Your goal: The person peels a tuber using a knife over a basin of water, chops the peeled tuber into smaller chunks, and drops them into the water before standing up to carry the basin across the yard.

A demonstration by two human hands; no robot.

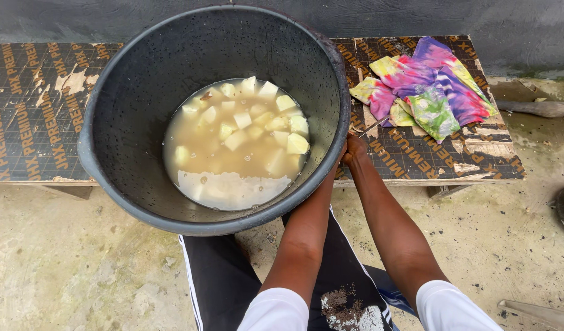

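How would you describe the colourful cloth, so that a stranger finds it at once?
Look at the long patterned bench behind the big black basin. At the bench's right end lies a crumpled tie-dye cloth, just beyond the right hand. Nothing else here is pink, purple, yellow and green.

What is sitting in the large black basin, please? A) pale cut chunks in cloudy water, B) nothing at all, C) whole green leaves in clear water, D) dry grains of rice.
A: the black basin holds pale cut chunks lying in cloudy, brownish water.
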